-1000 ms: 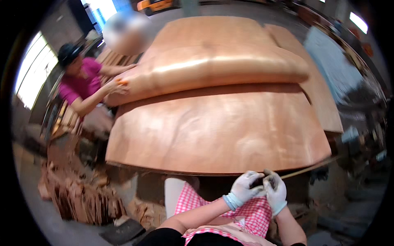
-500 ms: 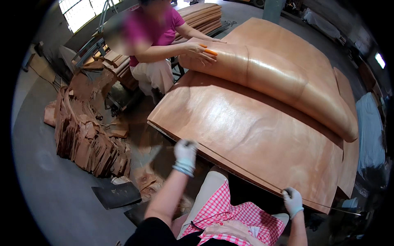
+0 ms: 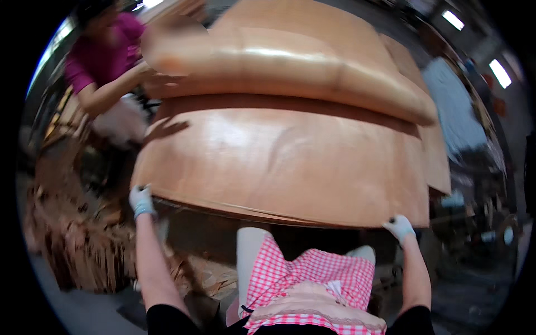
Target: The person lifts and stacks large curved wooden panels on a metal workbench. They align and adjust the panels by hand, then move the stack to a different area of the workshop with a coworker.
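A broad stack of thin reddish-brown wood veneer sheets (image 3: 290,173) spreads out in front of me, its near edge bowed toward my lap. My left hand (image 3: 142,202), in a white glove with a bluish cuff, is closed on the veneer's near left corner. Close to the near right corner, my gloved right hand (image 3: 400,228) pinches the same edge. Across the far part of the stack lies a folded-over roll of veneer (image 3: 301,72), glossy along its top. The fingertips of both hands are partly hidden.
A co-worker in a magenta shirt (image 3: 106,61) stands at the far left, one arm reaching to the roll. Torn veneer scraps (image 3: 84,245) are heaped on the left floor. Pale plastic sheeting (image 3: 455,106) covers something at the right. My checked apron (image 3: 312,273) is below the edge.
My left hand has moved left along the near edge to the corner and closed on it. My right hand stays near the right corner. The whole view has turned.
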The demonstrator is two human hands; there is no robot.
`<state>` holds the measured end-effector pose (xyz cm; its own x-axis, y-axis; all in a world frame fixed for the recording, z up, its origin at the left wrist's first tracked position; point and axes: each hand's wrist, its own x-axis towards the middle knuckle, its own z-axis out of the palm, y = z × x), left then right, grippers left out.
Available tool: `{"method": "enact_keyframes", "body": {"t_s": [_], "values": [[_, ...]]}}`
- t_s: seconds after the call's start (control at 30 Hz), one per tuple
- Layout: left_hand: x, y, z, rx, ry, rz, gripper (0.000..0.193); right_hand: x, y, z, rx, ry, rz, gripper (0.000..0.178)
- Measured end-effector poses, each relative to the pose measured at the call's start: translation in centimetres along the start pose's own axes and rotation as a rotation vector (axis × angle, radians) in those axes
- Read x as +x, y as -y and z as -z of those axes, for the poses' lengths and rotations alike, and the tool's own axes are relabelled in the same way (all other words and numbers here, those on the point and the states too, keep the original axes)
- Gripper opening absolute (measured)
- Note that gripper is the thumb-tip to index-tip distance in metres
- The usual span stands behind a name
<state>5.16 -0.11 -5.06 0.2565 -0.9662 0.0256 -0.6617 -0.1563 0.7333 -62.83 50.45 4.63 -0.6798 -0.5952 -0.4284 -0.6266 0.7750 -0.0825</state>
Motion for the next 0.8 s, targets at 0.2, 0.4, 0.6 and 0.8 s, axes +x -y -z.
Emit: {"method": "enact_keyframes", "body": {"t_s": [0.2,0.4,0.6,0.8], "values": [[-0.6,-1.6,0.1,0.200,-0.192,0.090,0.045,2.1,1.2,-1.2,0.000,0.150,-0.081,0.050],[-24.4,-20.0,-13.8,0.008,0.098,-0.635,0.058,1.6,0.1,-1.9,0.071,0.135,-0.053,0.051],[-47.2,-31.8,-24.5,0.218,0.709,-1.127,0.084,1.3,0.8,-2.0,0.123,0.138,-0.079,0.047],[-48.1,-31.3,-27.6,0.290,0.806,-1.064,0.092,1.1,-4.4,-2.0,0.242,0.077,0.037,0.032]]}}
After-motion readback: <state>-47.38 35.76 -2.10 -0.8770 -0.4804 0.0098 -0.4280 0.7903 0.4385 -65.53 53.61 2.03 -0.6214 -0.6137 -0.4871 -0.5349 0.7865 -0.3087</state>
